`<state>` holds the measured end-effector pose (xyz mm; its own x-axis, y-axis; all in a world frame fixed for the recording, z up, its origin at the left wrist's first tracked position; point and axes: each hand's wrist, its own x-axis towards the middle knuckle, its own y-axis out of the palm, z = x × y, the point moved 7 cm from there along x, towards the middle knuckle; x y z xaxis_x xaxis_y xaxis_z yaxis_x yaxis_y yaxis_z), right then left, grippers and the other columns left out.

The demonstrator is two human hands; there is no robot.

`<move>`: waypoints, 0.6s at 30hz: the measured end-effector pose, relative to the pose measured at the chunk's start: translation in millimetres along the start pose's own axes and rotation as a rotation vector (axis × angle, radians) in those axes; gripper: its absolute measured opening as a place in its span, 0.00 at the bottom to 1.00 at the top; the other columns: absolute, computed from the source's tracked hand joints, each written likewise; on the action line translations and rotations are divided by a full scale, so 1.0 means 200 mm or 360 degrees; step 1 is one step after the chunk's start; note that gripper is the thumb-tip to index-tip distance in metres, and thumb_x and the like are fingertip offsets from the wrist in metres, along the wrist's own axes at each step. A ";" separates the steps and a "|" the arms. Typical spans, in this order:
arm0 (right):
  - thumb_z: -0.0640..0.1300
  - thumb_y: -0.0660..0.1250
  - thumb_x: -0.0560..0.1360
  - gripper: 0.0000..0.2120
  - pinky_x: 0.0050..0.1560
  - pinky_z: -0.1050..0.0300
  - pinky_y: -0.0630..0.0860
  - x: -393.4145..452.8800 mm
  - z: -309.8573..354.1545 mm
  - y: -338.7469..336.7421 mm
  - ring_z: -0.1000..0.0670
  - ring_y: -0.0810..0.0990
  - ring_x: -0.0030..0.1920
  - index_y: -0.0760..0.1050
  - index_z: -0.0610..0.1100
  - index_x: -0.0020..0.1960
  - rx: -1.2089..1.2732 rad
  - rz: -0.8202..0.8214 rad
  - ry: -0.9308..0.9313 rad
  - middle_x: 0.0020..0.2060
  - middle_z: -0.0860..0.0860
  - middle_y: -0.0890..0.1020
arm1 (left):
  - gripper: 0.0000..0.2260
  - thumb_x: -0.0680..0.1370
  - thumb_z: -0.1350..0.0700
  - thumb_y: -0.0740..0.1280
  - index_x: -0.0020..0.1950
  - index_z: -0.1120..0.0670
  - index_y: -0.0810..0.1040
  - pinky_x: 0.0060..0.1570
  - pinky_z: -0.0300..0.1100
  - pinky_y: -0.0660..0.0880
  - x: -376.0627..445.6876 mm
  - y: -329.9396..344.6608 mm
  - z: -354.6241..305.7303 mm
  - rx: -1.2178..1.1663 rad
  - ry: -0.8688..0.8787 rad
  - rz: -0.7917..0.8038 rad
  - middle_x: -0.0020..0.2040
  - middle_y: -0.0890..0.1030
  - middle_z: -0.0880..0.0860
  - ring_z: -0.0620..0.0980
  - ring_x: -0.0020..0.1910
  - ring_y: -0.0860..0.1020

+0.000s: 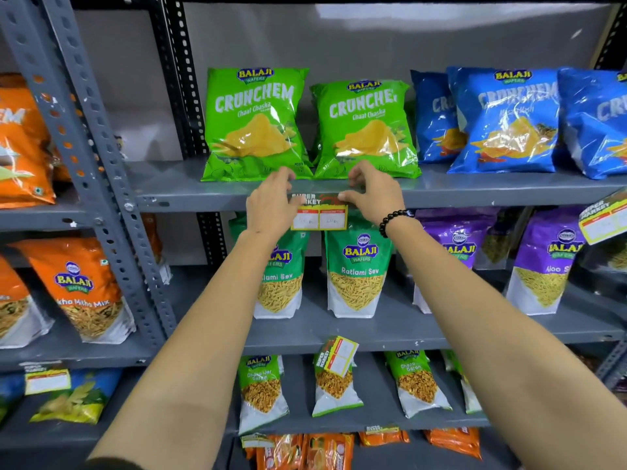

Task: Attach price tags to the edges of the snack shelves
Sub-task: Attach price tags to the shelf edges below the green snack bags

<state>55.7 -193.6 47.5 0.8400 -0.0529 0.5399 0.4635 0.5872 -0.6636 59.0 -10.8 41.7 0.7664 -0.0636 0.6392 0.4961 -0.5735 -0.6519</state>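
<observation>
A price tag (319,213) with a dark header and two white fields in a yellow-red frame lies against the front edge of the grey snack shelf (190,195), below two green Crunchem bags (254,123). My left hand (269,206) covers the tag's left end, fingers curled over the shelf lip. My right hand (371,193), with a black bead bracelet on the wrist, presses the tag's top right corner with thumb and fingers. Both hands touch the tag. Whether tape sits under the fingers is hidden.
Blue Crunchem bags (505,120) stand to the right on the same shelf. Green sev pouches (356,273) sit on the shelf below. Other tags hang at the right (604,220), lower middle (337,356) and lower left (47,379). A perforated grey upright (84,130) stands left.
</observation>
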 end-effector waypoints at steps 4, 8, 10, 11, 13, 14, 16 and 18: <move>0.30 0.62 0.73 0.14 0.61 0.46 0.74 -0.11 -0.09 -0.04 0.40 0.77 0.58 0.72 0.39 0.58 0.0031 -0.0128 -0.0116 0.56 0.40 0.81 | 0.21 0.77 0.68 0.63 0.69 0.57 0.67 0.69 0.54 0.65 -0.11 0.03 0.07 0.0074 0.0138 0.0079 0.70 0.71 0.59 0.59 0.71 0.65; 0.28 0.61 0.70 0.19 0.65 0.43 0.69 -0.35 -0.11 0.06 0.37 0.73 0.64 0.71 0.36 0.60 -0.0260 -0.0351 -0.0443 0.60 0.36 0.77 | 0.23 0.78 0.65 0.61 0.73 0.61 0.60 0.75 0.53 0.55 -0.35 0.14 0.13 0.0150 0.0157 -0.0115 0.75 0.61 0.61 0.59 0.75 0.57; 0.28 0.62 0.69 0.20 0.67 0.40 0.68 -0.47 -0.15 0.21 0.36 0.71 0.66 0.71 0.35 0.60 -0.0335 -0.0191 -0.0507 0.63 0.35 0.75 | 0.24 0.77 0.64 0.63 0.73 0.62 0.61 0.74 0.56 0.56 -0.51 0.27 0.18 0.0126 0.0095 -0.0087 0.75 0.60 0.63 0.62 0.75 0.57; 0.27 0.63 0.68 0.20 0.66 0.38 0.69 -0.52 -0.17 0.30 0.35 0.71 0.66 0.72 0.34 0.60 -0.0360 -0.0077 -0.0520 0.63 0.35 0.75 | 0.25 0.77 0.63 0.64 0.73 0.62 0.61 0.74 0.57 0.57 -0.60 0.35 0.20 0.0090 0.0034 -0.0036 0.75 0.59 0.63 0.62 0.75 0.57; 0.28 0.63 0.70 0.20 0.67 0.36 0.67 -0.62 -0.26 0.49 0.35 0.69 0.67 0.71 0.34 0.62 -0.0417 0.0194 -0.0486 0.65 0.35 0.73 | 0.25 0.77 0.61 0.65 0.73 0.61 0.62 0.74 0.58 0.58 -0.80 0.53 0.27 0.0000 -0.0109 0.0113 0.76 0.58 0.62 0.62 0.75 0.55; 0.29 0.62 0.72 0.19 0.69 0.37 0.64 -0.67 -0.31 0.58 0.36 0.66 0.69 0.70 0.35 0.63 -0.0448 0.0327 -0.0451 0.66 0.36 0.72 | 0.24 0.78 0.59 0.65 0.72 0.60 0.63 0.74 0.57 0.58 -0.89 0.62 0.31 -0.0008 -0.0176 0.0201 0.76 0.56 0.62 0.61 0.75 0.54; 0.32 0.59 0.74 0.18 0.71 0.38 0.60 -0.75 -0.41 0.73 0.38 0.61 0.72 0.70 0.37 0.64 -0.0505 0.0527 -0.0405 0.69 0.38 0.68 | 0.22 0.79 0.55 0.64 0.71 0.58 0.66 0.75 0.56 0.54 -1.08 0.80 0.40 0.0052 -0.0334 0.0428 0.77 0.51 0.62 0.61 0.76 0.51; 0.35 0.57 0.77 0.17 0.73 0.40 0.57 -0.82 -0.51 0.85 0.40 0.58 0.73 0.69 0.39 0.65 -0.0590 0.0668 -0.0377 0.71 0.40 0.66 | 0.21 0.79 0.51 0.64 0.70 0.55 0.68 0.75 0.54 0.52 -1.24 0.96 0.52 0.0089 -0.0544 0.0636 0.78 0.47 0.61 0.60 0.76 0.49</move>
<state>26.0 -167.2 -206.7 0.9063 0.3286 0.2656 0.2095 0.1966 -0.9578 7.3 -20.4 -284.6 0.9849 0.0072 0.1730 0.1521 -0.5139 -0.8443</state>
